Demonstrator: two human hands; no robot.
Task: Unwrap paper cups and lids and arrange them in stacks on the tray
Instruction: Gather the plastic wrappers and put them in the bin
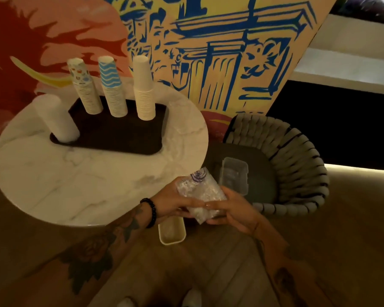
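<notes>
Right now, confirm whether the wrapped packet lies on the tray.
No, the left hand and right hand hold the packet away from the tray.

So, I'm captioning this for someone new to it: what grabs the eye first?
Three stacks of upturned paper cups stand along the far side of the dark tray on the round marble table, against a bright mural. Nearer the camera, the left hand and right hand hold a clear plastic packet between them.
</notes>
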